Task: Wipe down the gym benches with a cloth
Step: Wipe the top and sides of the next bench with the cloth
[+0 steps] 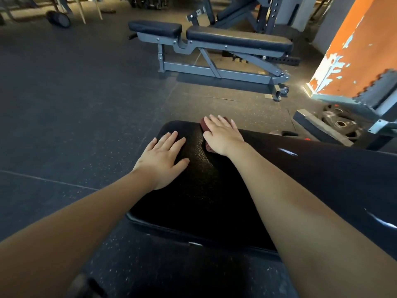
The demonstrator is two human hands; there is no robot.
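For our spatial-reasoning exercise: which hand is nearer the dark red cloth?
Right. The right hand lies flat on the cloth, pressing it to the bench pad; the left hand rests flat on the pad beside it, not touching the cloth.

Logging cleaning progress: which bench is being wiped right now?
The near black bench, where the right hand presses a dark red cloth and the left hand rests flat. The grey-framed bench farther back is untouched.

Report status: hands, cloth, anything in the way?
Left hand flat on black bench pad, holding nothing. Right hand flat, pressing dark red cloth onto pad near far edge. Nothing else seen on pad.
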